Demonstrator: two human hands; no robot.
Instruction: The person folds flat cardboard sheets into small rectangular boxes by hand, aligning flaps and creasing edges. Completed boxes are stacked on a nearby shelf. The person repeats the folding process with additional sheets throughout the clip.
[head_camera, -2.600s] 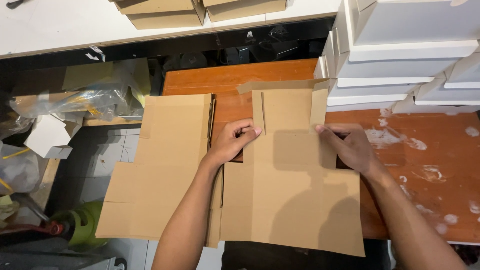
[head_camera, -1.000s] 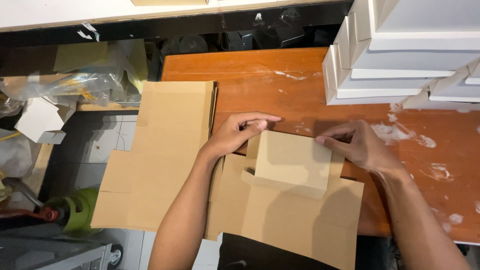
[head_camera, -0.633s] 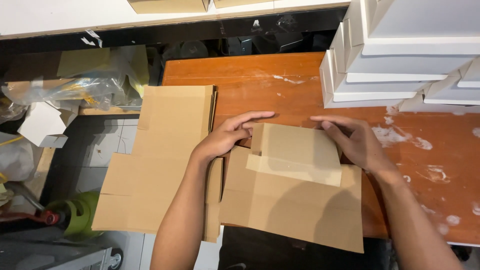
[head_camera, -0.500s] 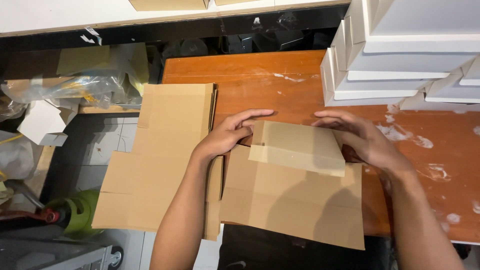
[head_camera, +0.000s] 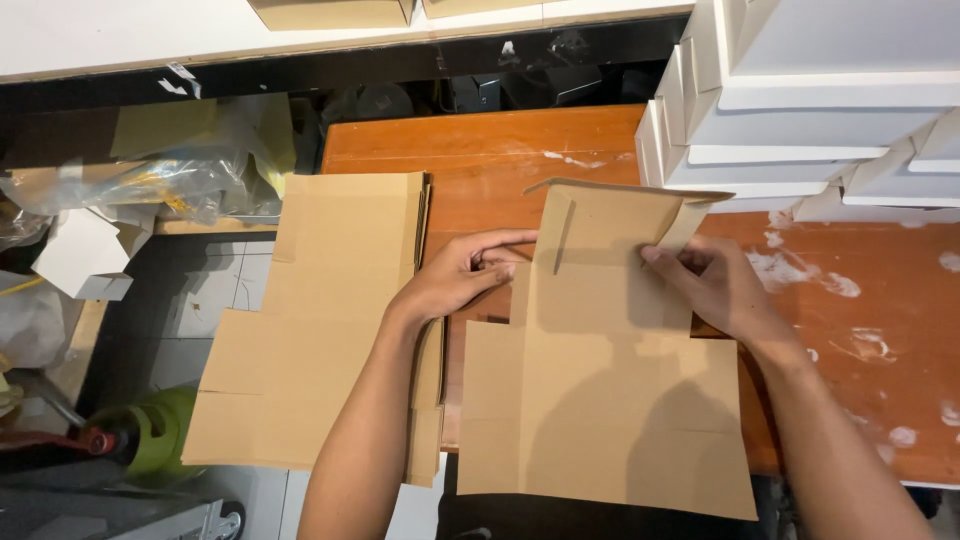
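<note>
Cardboard, brown and die-cut, now lies spread out flat again: the box blank (head_camera: 600, 390), whose far panel was folded down over its middle half a second ago, has that panel opened back out and its far edge curling upward just beyond the fingertips. The left hand (head_camera: 455, 280) has stayed at the blank's left edge, palm down, forearm running up from below, fingers stretched long and close together with their tips pressed on the cardboard. The right hand (head_camera: 715, 290) has come to the panel's right side; its fingers are pinched on a narrow side flap that stands tilted just above them. Left of the left wrist lies a stack of flat blanks (head_camera: 320, 320). Beyond the right fingers stand white boxes (head_camera: 820, 110) on the wooden table (head_camera: 480, 150).
</note>
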